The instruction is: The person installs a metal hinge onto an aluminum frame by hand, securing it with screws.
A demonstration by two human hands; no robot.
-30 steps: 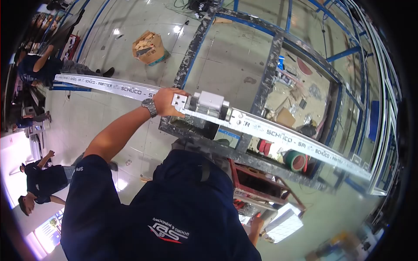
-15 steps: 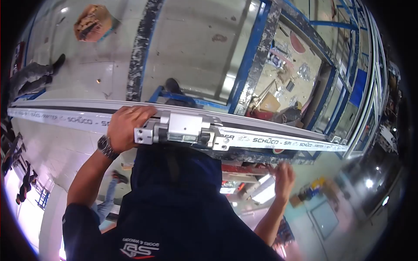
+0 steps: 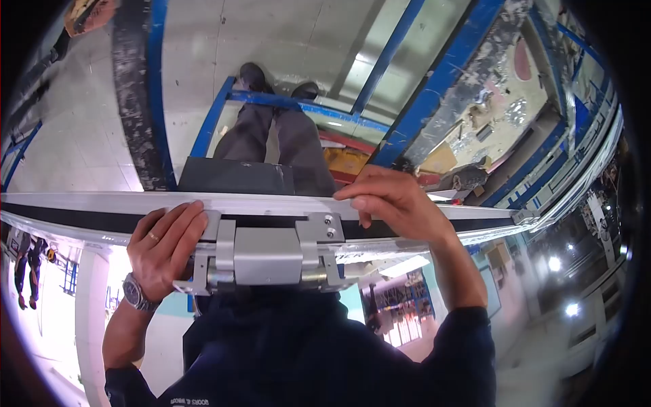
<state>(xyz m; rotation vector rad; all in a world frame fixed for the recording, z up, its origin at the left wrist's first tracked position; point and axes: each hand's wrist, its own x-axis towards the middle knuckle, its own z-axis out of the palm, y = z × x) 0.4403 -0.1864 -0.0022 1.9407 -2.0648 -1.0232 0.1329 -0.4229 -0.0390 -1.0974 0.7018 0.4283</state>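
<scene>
A long pale metal profile (image 3: 271, 203) with a dark channel runs across the view. A silver metal hinge (image 3: 268, 255) lies against its near side, with a drilled plate over the channel. My left hand (image 3: 166, 247), with a wristwatch (image 3: 137, 292), is closed round the hinge's left end, its fingertips on the left plate and the thumb hidden. To the right of the drilled plate, my right hand (image 3: 393, 203) is over the profile, index finger and thumb close together in a pinch. Anything between those fingertips is too small to make out.
My legs (image 3: 298, 142) show beyond the profile, beside a blue frame (image 3: 271, 100). Worn, dark-topped supports (image 3: 139, 102) stand to the left and right. Wrappings and scraps lie on a board (image 3: 502, 115) at the upper right. Other people (image 3: 28, 268) are at the far left.
My right hand has come up from below the profile to its top. My left hand still holds the hinge. The hinge appears turned and nearer, and the view has shifted, showing my legs.
</scene>
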